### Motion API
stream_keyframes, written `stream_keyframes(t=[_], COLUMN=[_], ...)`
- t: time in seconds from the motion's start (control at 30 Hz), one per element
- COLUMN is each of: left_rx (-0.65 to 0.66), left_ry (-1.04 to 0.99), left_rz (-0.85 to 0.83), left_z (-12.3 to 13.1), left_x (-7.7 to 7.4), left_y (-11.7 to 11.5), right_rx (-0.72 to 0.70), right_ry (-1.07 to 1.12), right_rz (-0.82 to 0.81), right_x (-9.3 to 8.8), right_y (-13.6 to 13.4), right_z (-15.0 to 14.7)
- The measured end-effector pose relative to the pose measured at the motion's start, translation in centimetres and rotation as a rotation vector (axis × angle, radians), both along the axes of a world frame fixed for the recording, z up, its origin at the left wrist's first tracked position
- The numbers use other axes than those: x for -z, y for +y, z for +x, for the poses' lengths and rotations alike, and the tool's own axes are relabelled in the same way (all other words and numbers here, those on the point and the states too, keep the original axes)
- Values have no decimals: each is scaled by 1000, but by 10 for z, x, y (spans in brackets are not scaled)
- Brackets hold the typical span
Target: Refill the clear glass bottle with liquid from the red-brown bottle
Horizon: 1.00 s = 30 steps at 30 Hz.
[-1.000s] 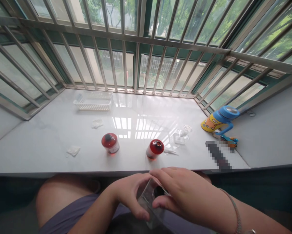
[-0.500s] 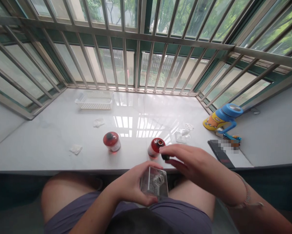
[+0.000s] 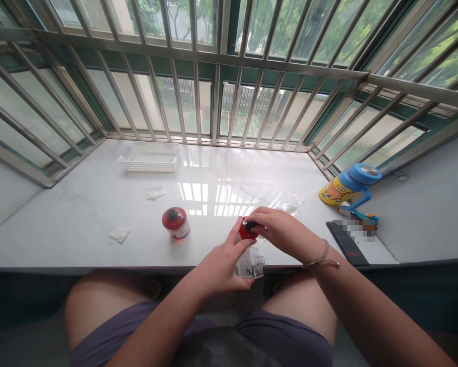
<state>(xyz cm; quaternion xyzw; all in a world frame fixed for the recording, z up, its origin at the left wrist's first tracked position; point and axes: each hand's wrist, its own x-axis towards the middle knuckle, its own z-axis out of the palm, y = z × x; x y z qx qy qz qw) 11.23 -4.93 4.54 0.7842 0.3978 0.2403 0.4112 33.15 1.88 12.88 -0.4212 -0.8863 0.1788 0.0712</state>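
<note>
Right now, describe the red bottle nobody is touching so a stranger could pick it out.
Start at the white windowsill under the barred window. The red bottle stands upright left of centre, alone, well in front of the white basket. Unlike the other red bottle, which both hands are on, this one has its black cap on and a pale label.

Both hands have moved up from the lap to the sill edge; the right hand (image 3: 286,232), apparently carrying a black cap, now sits over the red bottle (image 3: 246,230); the left hand (image 3: 223,265) has brought the clear bottle (image 3: 251,265) just below it.
</note>
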Motion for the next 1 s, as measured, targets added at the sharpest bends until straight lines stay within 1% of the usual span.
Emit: stream_keyframes(t=[0.17, 0.33, 0.4, 0.47, 0.57, 0.7, 0.8, 0.83, 0.9, 1.0], left_rx=[20, 21, 18, 18, 21, 11, 9, 9, 9, 12], left_ry=[73, 56, 43, 38, 31, 35, 43, 47, 56, 63], left_rz=[-29, -76, -84, -91, -89, -68, -49, -45, -45, -60], left_z=[-1, -1, 0, 1, 1, 0, 0, 0, 1, 1], left_x=[-2, -2, -2, -2, -1, 1, 4, 4, 4, 3], left_y=[2, 2, 2, 3, 3, 3, 2, 3, 3, 4], right_rx=[13, -102, -123, -90, 4, 89, 180, 204, 181, 35], right_ry=[-104, -83, -69, -104, -210, -299, -410, -415, -331, -128], right_rz=[5, 18, 22, 22, 35, 42, 85, 108, 154, 154], right_x=[0, -3, -2, -2, -2, -6, -9, -9, -6, 0], right_y=[0, 2, 3, 4, 3, -2, -8, -10, -12, -13], right_z=[-4, -6, -7, -8, -10, -14, -12, -10, -5, -1])
